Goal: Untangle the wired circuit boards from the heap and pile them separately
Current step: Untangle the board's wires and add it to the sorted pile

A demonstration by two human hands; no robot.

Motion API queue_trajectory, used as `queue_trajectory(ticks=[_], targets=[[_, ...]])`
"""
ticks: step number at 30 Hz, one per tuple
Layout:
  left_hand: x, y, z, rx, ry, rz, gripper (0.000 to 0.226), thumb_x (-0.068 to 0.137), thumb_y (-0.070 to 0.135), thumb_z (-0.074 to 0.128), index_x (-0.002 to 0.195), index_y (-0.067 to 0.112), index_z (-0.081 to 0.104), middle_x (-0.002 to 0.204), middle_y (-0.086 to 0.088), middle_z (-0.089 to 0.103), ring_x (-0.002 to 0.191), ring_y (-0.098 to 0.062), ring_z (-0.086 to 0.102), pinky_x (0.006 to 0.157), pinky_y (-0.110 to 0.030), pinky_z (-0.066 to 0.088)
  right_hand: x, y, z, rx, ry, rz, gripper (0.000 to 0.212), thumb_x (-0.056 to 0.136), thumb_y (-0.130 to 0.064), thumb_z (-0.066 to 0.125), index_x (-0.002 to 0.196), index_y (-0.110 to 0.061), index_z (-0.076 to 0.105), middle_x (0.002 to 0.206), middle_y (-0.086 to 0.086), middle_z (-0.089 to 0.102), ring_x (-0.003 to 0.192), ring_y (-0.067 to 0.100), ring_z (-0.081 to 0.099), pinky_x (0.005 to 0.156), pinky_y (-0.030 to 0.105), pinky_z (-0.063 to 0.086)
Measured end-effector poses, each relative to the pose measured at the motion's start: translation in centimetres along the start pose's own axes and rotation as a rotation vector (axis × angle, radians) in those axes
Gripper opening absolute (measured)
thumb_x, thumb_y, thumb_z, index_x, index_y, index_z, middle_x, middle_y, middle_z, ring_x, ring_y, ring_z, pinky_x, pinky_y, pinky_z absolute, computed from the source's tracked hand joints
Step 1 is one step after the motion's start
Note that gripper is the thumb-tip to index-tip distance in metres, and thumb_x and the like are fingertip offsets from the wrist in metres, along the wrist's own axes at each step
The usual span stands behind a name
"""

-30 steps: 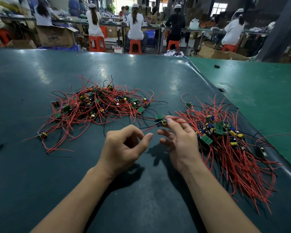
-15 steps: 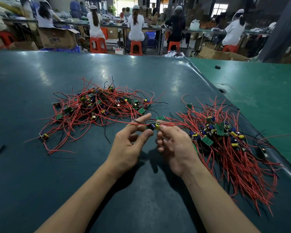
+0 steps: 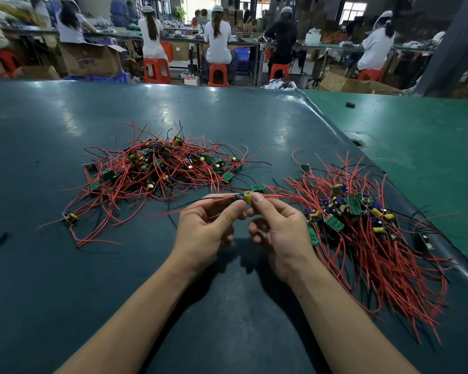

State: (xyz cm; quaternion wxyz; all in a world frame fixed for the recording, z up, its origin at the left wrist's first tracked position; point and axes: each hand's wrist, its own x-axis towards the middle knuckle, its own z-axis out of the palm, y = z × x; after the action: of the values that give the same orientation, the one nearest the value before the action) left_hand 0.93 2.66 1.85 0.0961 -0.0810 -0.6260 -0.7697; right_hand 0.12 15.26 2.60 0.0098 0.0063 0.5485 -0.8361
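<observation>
Holding one board [image 3: 243,198] between both hands now: left hand [image 3: 207,229] has joined right hand [image 3: 277,233], each pinching it above bench [image 3: 52,279], between heap [image 3: 157,168] and pile [image 3: 362,220]. We judge board freed, wires being straightened, pile next.

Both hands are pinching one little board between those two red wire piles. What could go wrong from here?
1. The held board trails red wires toward the tangled heap; pulling might drag other boards along.
2. The sorted pile lies close to the table edge, so pieces could slip off.
3. The left hand and right hand pinch near the capacitors; a hard tug might strain the wire joints.
</observation>
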Motion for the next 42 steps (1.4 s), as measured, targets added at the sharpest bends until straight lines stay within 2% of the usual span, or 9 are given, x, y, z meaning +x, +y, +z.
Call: queue_trajectory(ticks=[6, 16, 20, 23, 28, 31, 33, 37, 42], targets=[[0.2, -0.4, 0.0, 0.089, 0.102, 0.025, 0.019, 0.078, 0.032, 0.066, 0.078, 0.014, 0.071, 0.062, 0.0, 0.066, 0.041, -0.008, 0.043, 0.04, -0.019, 0.036, 0.2, 0.2, -0.2, -0.061, 0.064, -0.044, 0.019, 0.091, -0.019, 0.066, 0.075, -0.019, 0.078, 0.062, -0.003, 0.063, 0.041, 0.009, 0.048, 0.037, 0.016, 0.033], [0.5, -0.5, -0.3, -0.008, 0.179, -0.029, 0.015, 0.089, 0.016, 0.066, 0.075, 0.013, 0.069, 0.059, 0.0, 0.063, 0.04, -0.008, 0.036, 0.042, -0.022, 0.028, 1.4, -0.6, -1.9, 0.045, 0.316, -0.139, 0.028, 0.097, -0.015, 0.058, 0.074, -0.015, 0.073, 0.055, -0.007, 0.052, 0.037, 0.006, 0.042, 0.036, 0.014, 0.029], [0.5, -0.5, -0.5, -0.015, 0.196, -0.043, 0.015, 0.089, 0.017, 0.066, 0.077, 0.009, 0.068, 0.057, 0.001, 0.061, 0.04, -0.008, 0.036, 0.041, -0.022, 0.028, 1.4, -0.3, -2.6, -0.297, 0.341, -0.301, 0.026, 0.101, -0.019, 0.052, 0.08, -0.02, 0.069, 0.05, -0.01, 0.051, 0.042, 0.009, 0.047, 0.04, 0.02, 0.036], [0.5, -0.5, -0.6, -0.019, 0.199, -0.051, 0.015, 0.089, 0.019, 0.066, 0.076, 0.01, 0.068, 0.056, 0.002, 0.06, 0.041, -0.008, 0.036, 0.042, -0.022, 0.028, 1.4, 0.0, -2.5, -0.447, 0.37, -0.386, 0.018, 0.101, -0.013, 0.048, 0.103, -0.023, 0.064, 0.074, -0.008, 0.068, 0.046, 0.012, 0.058, 0.042, 0.025, 0.044], [0.3, -0.6, -0.5, 0.046, 0.142, -0.036, 0.021, 0.081, 0.031, 0.069, 0.066, 0.015, 0.07, 0.059, -0.001, 0.062, 0.044, -0.011, 0.037, 0.043, -0.024, 0.029, 1.3, -0.4, -2.4, -0.277, 0.403, -0.416, 0.026, 0.1, 0.0, 0.042, 0.102, -0.016, 0.063, 0.082, 0.007, 0.067, 0.042, 0.011, 0.057, 0.036, 0.021, 0.044], [0.6, -0.7, -0.5, -0.03, 0.158, -0.038, 0.018, 0.078, 0.033, 0.068, 0.071, 0.015, 0.07, 0.059, 0.0, 0.063, 0.04, -0.009, 0.037, 0.04, -0.021, 0.029, 1.3, -0.9, -2.2, -0.015, 0.363, -0.29, 0.016, 0.103, -0.008, 0.044, 0.111, -0.012, 0.058, 0.074, 0.006, 0.071, 0.041, 0.013, 0.057, 0.036, 0.021, 0.045], [0.6, -0.7, -0.6, -0.057, 0.151, -0.041, 0.018, 0.078, 0.032, 0.068, 0.071, 0.016, 0.072, 0.061, -0.001, 0.064, 0.04, -0.008, 0.037, 0.039, -0.019, 0.028, 1.2, -0.9, -1.7, 0.108, 0.28, -0.158, 0.015, 0.101, -0.022, 0.05, 0.102, -0.011, 0.06, 0.074, 0.008, 0.074, 0.044, 0.015, 0.062, 0.036, 0.02, 0.046], [0.2, -0.7, -0.4, 0.029, 0.094, -0.04, 0.021, 0.077, 0.036, 0.069, 0.07, 0.017, 0.072, 0.062, -0.002, 0.065, 0.044, -0.01, 0.037, 0.042, -0.021, 0.028, 0.5, 0.1, -0.8, -0.038, 0.125, -0.098, 0.028, 0.098, -0.027, 0.055, 0.097, -0.003, 0.068, 0.071, 0.007, 0.071, 0.045, 0.013, 0.058, 0.038, 0.02, 0.043], [0.4, -0.4, -0.4, -0.005, 0.152, -0.066, 0.016, 0.089, 0.019, 0.067, 0.073, 0.015, 0.069, 0.058, 0.002, 0.062, 0.042, -0.008, 0.035, 0.041, -0.02, 0.026, 1.1, -0.5, -1.7, -0.041, 0.215, -0.171, 0.03, 0.1, -0.025, 0.053, 0.082, -0.006, 0.068, 0.056, 0.0, 0.061, 0.041, 0.008, 0.049, 0.036, 0.019, 0.038]])
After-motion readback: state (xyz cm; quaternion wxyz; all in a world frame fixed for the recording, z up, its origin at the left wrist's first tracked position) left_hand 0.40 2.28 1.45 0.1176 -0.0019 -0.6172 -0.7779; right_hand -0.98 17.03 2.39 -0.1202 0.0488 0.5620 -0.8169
